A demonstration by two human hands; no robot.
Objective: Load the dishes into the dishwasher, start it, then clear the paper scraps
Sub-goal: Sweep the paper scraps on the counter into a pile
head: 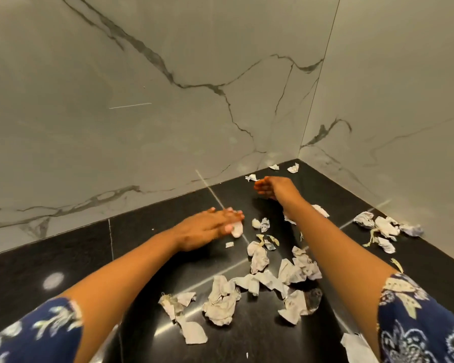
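Crumpled white paper scraps point(257, 281) litter the glossy black stone surface point(50, 258) in the corner. Her left hand point(210, 226) lies flat, fingers extended over one small white scrap point(237, 230). The right hand point(271, 187) reaches farther, open, beside far scraps point(251, 177).

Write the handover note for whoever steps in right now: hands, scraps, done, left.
Left hand: flat on the black counter, fingers on a small white scrap; no closed grip.
Right hand: open, reaching toward the corner scraps.
Scraps: main crumpled pile mid-counter between the arms, a second cluster by the right wall.
Done: dishwasher not in view, cannot confirm.
Left: gather and remove nearly all scraps.
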